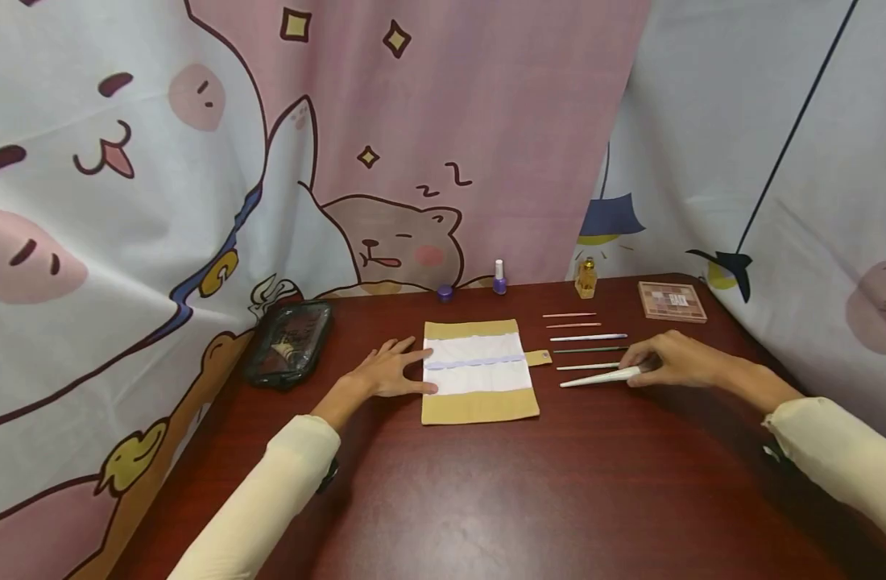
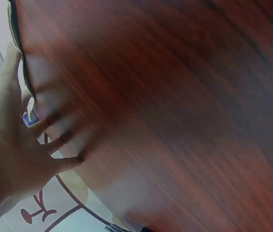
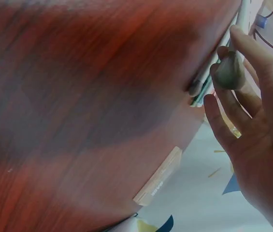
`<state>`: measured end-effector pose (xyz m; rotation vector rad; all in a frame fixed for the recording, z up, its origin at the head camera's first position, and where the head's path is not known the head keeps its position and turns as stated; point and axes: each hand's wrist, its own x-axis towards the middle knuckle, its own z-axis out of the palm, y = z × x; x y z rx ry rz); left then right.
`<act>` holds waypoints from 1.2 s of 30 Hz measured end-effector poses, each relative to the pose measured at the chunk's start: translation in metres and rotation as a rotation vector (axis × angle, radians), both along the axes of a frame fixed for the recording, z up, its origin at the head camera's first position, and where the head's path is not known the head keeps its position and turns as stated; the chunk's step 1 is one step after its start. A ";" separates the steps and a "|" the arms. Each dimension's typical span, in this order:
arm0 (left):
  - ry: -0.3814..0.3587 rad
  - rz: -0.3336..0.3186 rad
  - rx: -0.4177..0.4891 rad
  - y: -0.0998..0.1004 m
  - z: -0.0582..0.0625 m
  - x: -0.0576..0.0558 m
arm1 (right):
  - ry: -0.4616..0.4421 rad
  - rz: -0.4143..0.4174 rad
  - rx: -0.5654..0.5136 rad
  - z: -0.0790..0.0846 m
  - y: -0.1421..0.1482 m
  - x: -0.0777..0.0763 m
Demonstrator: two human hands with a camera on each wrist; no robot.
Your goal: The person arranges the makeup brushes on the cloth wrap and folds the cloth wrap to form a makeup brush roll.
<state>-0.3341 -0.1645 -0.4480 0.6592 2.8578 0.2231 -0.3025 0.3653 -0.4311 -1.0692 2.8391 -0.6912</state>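
A tan and white cloth roll (image 1: 479, 379) with a lilac band lies unfolded on the table, its snap tab (image 1: 539, 358) pointing right. My left hand (image 1: 394, 370) rests at its left edge, fingers spread, thumb and forefinger on the cloth. In the left wrist view that hand (image 2: 18, 150) shows from the side. My right hand (image 1: 664, 360) pinches a white-handled makeup brush (image 1: 595, 378), the nearest in a row of slim tools. The right wrist view shows the rounded bristle head (image 3: 230, 72) between the fingers of that hand (image 3: 266, 116). Behind it lie a white stick (image 1: 586, 367) and a green stick (image 1: 588, 350).
Farther back are a blue-white pen-like stick (image 1: 588, 337) and two pinkish sticks (image 1: 569, 315). A palette (image 1: 671, 302), gold bottle (image 1: 586, 279), nail polish (image 1: 499, 279) and small purple jar (image 1: 445, 293) stand along the back. A black tray (image 1: 289, 344) lies left. Printed curtains surround the table.
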 end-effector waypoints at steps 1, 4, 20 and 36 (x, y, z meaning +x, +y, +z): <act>-0.002 0.000 0.001 0.000 0.000 0.001 | -0.002 0.000 -0.016 0.001 -0.001 0.000; -0.011 -0.003 0.001 0.001 0.002 0.002 | -0.011 -0.006 -0.066 0.007 -0.004 -0.001; -0.019 0.015 -0.020 0.005 0.005 0.003 | 0.029 -0.032 -0.225 0.041 -0.036 -0.013; -0.026 0.026 -0.048 0.007 0.005 0.005 | -0.196 -0.203 -0.566 0.066 -0.087 -0.022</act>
